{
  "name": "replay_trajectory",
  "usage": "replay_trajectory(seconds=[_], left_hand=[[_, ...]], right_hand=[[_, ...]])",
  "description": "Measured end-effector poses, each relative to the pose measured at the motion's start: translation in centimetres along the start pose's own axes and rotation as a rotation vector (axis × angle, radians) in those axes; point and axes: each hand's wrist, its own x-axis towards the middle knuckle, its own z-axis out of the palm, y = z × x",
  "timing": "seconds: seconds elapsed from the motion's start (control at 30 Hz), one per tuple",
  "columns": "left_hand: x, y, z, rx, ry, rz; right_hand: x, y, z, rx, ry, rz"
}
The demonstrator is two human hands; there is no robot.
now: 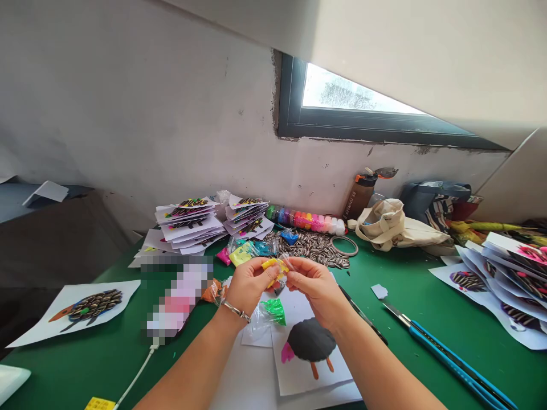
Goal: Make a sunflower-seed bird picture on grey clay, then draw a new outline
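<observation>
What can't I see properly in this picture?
All in the head view:
Yellow clay: partly hidden by the left hand and right hand.
Pixelated object on the white cable: blocky blur hides its details.
Seed-picture cards at right: cut off by the right edge.
Yellow block: cut off by the bottom edge.
Canvas bag: folded cloth hides any contents.

Bare forearms (194, 359); a slim, shiny silver-coloured bracelet (237, 311) rings the wrist of the left hand (249, 283)

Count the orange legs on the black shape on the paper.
2: one leg below the middle of the black shape, the other leg to its right, nearer the right forearm, which might hide more.
</observation>
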Motion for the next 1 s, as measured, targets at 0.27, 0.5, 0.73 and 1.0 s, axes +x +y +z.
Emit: replay_trajectory(seconds=[0.27, 0.5, 0.73, 1.0], left_hand=[[-0.02, -0.27, 0.09, 0.009, 0.099, 0.014], [-0.06, -0.16, 0.20, 0.035, 0.085, 0.016], [-0.19, -0.20, 0.32, 0.105, 0.050, 0.026], [-0.09, -0.34, -0.05, 0.100, 0.113, 0.043]], right_hand=[[-0.14, -0.41, 0.01, -0.030, -0.031, -0.032], [-0.01, -0.15, -0.17, -0.033, 0.005, -0.083], [0.10, -0.13, -0.21, 0.139, 0.116, -0.003], [0.03, -0.35, -0.47, 0.003, 0.018, 0.026]])
